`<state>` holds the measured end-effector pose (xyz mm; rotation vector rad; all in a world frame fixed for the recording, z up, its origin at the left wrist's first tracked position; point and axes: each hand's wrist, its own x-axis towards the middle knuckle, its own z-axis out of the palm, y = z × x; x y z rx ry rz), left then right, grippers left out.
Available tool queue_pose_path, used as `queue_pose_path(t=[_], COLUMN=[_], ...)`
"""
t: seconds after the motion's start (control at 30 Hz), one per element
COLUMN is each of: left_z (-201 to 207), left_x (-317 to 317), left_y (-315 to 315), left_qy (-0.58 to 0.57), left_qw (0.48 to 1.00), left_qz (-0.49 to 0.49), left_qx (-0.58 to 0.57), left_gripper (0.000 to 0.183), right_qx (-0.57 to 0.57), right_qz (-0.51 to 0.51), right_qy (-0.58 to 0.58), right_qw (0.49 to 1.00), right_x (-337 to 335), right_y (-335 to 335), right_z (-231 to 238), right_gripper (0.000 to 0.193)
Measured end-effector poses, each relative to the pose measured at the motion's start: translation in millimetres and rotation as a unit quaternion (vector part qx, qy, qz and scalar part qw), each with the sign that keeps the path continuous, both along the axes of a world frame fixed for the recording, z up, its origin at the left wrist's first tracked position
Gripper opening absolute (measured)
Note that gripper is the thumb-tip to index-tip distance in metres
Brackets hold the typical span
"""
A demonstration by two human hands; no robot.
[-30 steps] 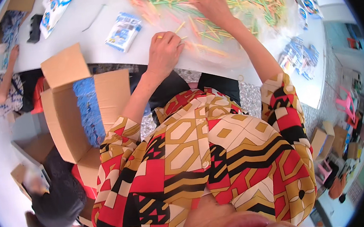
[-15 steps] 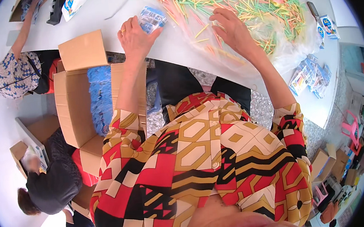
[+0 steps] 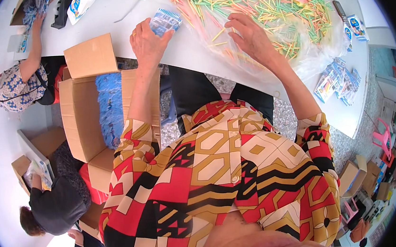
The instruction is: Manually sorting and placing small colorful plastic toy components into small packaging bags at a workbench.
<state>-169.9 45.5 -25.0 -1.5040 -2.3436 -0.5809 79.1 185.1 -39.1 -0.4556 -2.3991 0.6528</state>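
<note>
My left hand (image 3: 149, 45) is closed around the near end of a small blue-and-white printed packet (image 3: 165, 21) on the white table, its thumb at the packet's lower right corner. To the right, my right hand (image 3: 251, 36) hovers over the near-left edge of a clear plastic sheet (image 3: 244, 64). Its fingers are loosely bent and apart, with nothing visible between them. A wide heap of thin green, yellow and pink sticks (image 3: 267, 2) covers the sheet, and a loose yellow stick (image 3: 219, 36) lies just left of my right fingertips.
Left of my lap stands an open cardboard box (image 3: 80, 118) packed with blue packets (image 3: 110, 110). More packets (image 3: 338, 82) lie at the table's right end. A black tape dispenser (image 3: 61, 14) sits at the far left. Co-workers (image 3: 23, 88) sit along the left side.
My right hand has shifted slightly left, its fingers bending a little more. My left hand stays at the packet, almost unmoved. At the far left, a co-worker's arm has drawn back nearer.
</note>
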Motion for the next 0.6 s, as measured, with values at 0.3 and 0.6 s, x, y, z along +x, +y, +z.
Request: queue_pose_path(t=[0.3, 0.6], left_z=[0.4, 9.2], left_x=[4.0, -3.6], left_y=[-4.7, -8.5], left_qy=[0.040, -0.014], left_qw=[0.999, 0.998], left_qz=[-0.010, 0.019], left_qx=[0.001, 0.050], left_gripper=[0.070, 0.068], right_qx=[0.000, -0.009], right_qz=[0.004, 0.028], right_qy=[-0.011, 0.037], right_qw=[1.000, 0.999], right_x=[-3.3, -17.5], right_y=[-3.5, -11.1], right_z=[1.3, 12.4], right_gripper=[0.022, 0.021])
